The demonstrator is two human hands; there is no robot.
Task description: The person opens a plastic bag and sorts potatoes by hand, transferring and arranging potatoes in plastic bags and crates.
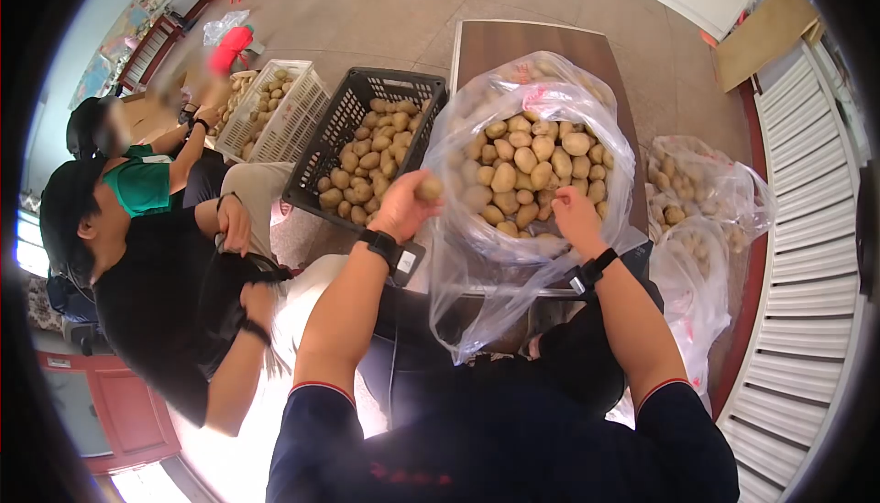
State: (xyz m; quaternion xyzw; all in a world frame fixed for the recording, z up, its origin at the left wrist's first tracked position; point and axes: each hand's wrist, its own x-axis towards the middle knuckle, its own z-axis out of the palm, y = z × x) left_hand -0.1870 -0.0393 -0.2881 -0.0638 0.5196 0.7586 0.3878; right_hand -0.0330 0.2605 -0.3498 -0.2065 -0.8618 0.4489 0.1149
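A clear plastic bag (623,150), wide open and full of potatoes (541,159), stands on a brown table (477,49). Between the bag's left side and a black crate (307,159) of potatoes is my left hand (403,208), its fingers closed on a single potato (428,189). My right hand (577,217) reaches over the near right rim of the bag, fingertips bent together against the potatoes. Whether it grips one of them is hidden. Both wrists wear black bands.
Left of the black crate stands a white crate (307,90) with potatoes. Two people in black caps sit at the left, one in a black shirt (174,292). More bags of potatoes (701,255) lie right of the table, near a white radiator (797,274).
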